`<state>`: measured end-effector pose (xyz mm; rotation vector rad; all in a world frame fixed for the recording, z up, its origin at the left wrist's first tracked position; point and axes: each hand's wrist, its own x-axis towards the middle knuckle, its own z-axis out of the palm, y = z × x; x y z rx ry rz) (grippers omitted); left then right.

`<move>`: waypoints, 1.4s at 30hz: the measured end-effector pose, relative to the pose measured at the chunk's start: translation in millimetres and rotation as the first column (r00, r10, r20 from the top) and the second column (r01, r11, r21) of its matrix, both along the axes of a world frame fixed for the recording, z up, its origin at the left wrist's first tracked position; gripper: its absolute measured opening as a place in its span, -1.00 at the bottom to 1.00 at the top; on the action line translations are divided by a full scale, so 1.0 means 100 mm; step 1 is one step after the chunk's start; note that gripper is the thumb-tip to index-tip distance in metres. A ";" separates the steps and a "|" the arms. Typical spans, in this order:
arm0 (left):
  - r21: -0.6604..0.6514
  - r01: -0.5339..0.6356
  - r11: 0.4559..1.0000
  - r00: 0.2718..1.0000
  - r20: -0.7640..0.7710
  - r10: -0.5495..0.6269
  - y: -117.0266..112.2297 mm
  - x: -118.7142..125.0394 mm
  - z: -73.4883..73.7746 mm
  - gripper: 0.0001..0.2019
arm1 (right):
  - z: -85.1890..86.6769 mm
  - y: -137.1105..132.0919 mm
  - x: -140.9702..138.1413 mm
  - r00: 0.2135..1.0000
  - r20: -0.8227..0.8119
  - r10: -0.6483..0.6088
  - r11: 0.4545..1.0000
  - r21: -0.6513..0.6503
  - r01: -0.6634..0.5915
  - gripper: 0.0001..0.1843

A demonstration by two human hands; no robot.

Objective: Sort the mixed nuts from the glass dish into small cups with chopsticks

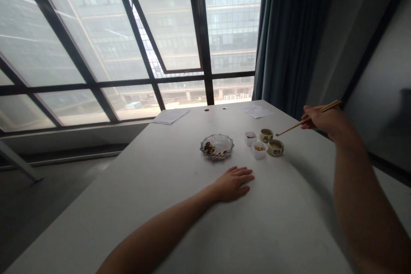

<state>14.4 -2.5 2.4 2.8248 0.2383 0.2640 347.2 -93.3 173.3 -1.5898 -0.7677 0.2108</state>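
Note:
My left hand (pixel 233 183) lies flat on the white table (pixel 180 205), fingers spread, holding nothing, just in front of a glass bowl (pixel 217 146) with mixed nuts or beans. My right hand (pixel 323 120) is raised at the right, closed round a pair of wooden chopsticks (pixel 305 121). Their tips hover just above and right of two small round ceramic cups (pixel 266 135) (pixel 275 147). Two small white square cups (pixel 250 138) (pixel 259 150) stand left of those, each with a few pieces inside.
Sheets of paper (pixel 171 116) (pixel 258 111) lie at the table's far edge, with two small dark spots between them. Large windows stand behind the table, a dark curtain (pixel 289 38) at the far right and a wall close on the right.

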 end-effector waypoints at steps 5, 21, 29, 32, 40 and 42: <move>-0.002 -0.007 1.000 1.000 -0.001 0.007 0.00 0.00 0.00 -0.51 | -0.18 0.21 0.05 0.993 -0.045 0.113 0.986 -0.118 -0.118 -0.74; 0.007 -0.004 1.000 1.000 0.000 0.004 -0.01 0.00 0.01 -0.51 | -0.23 0.39 -0.20 0.977 0.117 0.177 0.970 0.149 -0.194 -0.72; 0.003 -0.004 1.000 1.000 0.007 0.004 -0.01 -0.01 0.00 -0.51 | -0.47 0.71 -1.05 0.855 0.102 0.508 0.829 0.212 -0.518 -0.53; 0.010 -0.003 1.000 1.000 0.005 0.002 -0.02 -0.01 0.02 -0.51 | -0.80 0.89 -1.35 0.784 0.046 0.619 0.769 0.168 -0.617 -0.50; 0.024 -0.006 1.000 1.000 0.018 0.005 -0.03 0.01 0.01 -0.52 | -1.39 1.10 -1.77 0.732 -0.085 0.676 0.733 0.175 -0.657 -0.52; 0.027 0.000 1.000 1.000 0.027 -0.001 -0.03 0.01 0.00 -0.53 | -1.44 1.11 -1.81 0.739 -0.089 0.668 0.741 0.173 -0.649 -0.52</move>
